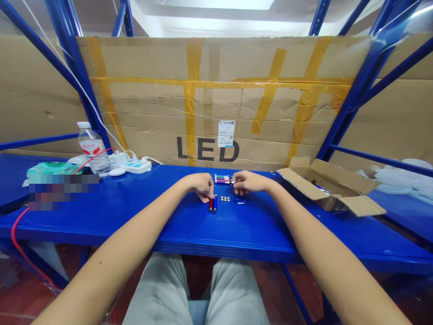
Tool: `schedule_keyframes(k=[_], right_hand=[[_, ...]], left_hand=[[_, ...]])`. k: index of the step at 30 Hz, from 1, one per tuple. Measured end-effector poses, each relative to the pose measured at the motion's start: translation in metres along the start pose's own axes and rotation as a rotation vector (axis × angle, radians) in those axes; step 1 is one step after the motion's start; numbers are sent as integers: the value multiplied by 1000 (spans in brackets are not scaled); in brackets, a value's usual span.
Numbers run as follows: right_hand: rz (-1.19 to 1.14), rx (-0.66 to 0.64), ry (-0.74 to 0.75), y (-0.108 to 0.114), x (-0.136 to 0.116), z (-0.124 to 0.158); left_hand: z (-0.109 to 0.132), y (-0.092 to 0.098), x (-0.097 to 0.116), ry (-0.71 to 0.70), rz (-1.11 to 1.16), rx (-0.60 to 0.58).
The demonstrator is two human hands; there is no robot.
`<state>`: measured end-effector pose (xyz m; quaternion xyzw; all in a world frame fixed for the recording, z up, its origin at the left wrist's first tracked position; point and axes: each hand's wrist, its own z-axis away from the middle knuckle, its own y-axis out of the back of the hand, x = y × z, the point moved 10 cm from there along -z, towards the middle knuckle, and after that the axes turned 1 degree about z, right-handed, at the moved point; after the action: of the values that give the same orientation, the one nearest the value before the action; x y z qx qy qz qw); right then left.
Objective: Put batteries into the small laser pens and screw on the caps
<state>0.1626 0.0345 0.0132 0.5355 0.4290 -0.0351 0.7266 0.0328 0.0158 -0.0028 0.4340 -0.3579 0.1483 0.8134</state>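
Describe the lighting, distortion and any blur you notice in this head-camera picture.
Head view: wide-angle distortion bows the blue rack posts outward; the ceiling light is blown out white; lighting on the blue bench is even, with only soft shadows; a pixelated patch masks things at left; the small tubes are too tiny for detail.

At the counter (135, 212), we cannot tell what our curled left hand (200, 185) and right hand (248, 182) pinch. The small silver pieces (225, 198) are too tiny to identify. A pixelated patch (62, 192) masks the left end, and the white label (226, 132) is unreadable.
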Motion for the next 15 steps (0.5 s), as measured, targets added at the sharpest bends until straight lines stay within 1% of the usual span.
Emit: schedule_keyframes(k=[9,15], right_hand=[[3,-5,-17,-1,0,1],[-1,-16,-14,-2,0,0]], left_hand=[[-2,3,-3,4,0,-7],[-7,1,-6,4,16,-17]])
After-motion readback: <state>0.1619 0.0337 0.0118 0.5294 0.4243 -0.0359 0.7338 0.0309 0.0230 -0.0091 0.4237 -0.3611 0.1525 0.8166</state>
